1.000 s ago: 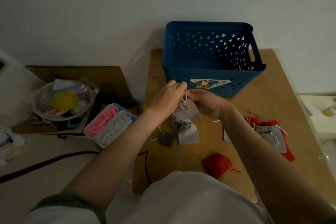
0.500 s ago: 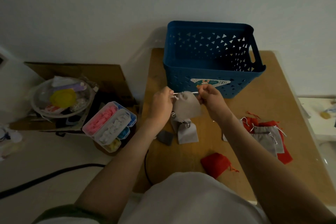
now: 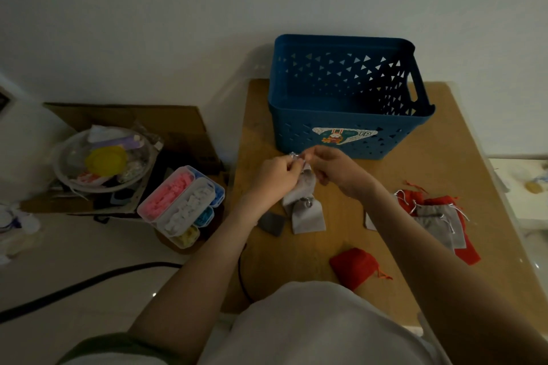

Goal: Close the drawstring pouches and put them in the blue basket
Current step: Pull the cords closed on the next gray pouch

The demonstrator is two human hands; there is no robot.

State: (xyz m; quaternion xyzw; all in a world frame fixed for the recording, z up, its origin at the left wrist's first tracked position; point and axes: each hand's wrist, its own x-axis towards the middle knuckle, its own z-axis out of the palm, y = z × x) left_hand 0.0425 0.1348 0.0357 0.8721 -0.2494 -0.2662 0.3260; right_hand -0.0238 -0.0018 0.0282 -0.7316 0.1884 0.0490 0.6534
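Pinching the cord ends at the mouth of a grey pouch (image 3: 305,184), centre of frame: left hand (image 3: 277,173) and right hand (image 3: 336,167) close together, fingers curled tight on the strings. The pouch hangs just in front of the blue basket (image 3: 296,127), above a second grey pouch (image 3: 308,218) lying on the counter (image 3: 341,240).

Handling, by judgement: thin cloth, limp, very light. Best taken by the cords or the gathered neck; fine strings may slip.

Other pouches: a red pouch (image 3: 354,268) lower centre, a mixed heap (image 3: 439,216) right.

Sticker (image 3: 344,136) on the basket front: cartoon rabbit, letters "EP"; nothing else readable.
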